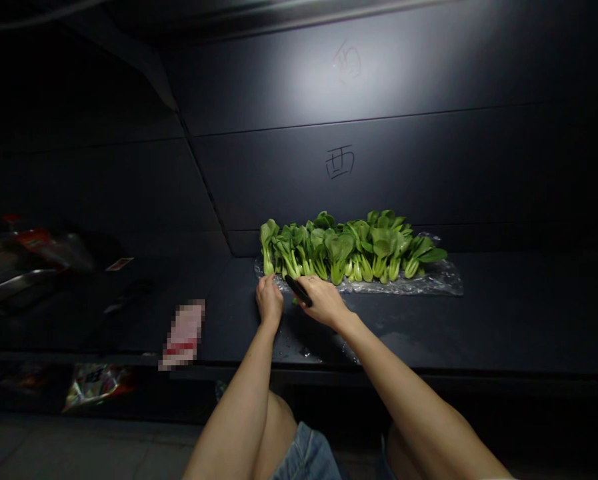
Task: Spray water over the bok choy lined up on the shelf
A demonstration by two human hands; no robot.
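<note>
Well, in the head view, the person's right hand (326, 301) is clenching a slim black-handled tool (299, 291), with the fingers wrapped firmly around it, though the shape of its working end is hidden. The person's left hand (269, 299) is curling down just beside that tool, at the near edge of a clear, crinkled plastic wrap (409, 283); I cannot tell whether it is grasping anything.

A long row of leafy green bok choy (339, 250) with pale stems is lying on the wrap, directly beyond both hands, with its leaves fanning away from the person. A matte dark countertop (503, 313) is supporting the wrap, and small water droplets (299, 351) are glistening near the hands. Dark smooth wall panels (429, 167) are rising behind the row, bearing a black handwritten Chinese character (339, 162). Off to the left, a pixelated pink-and-white packet (183, 333) is sitting at the counter's front edge, while a curved stainless steel rim (13, 283) is catching the light in the shadows.
</note>
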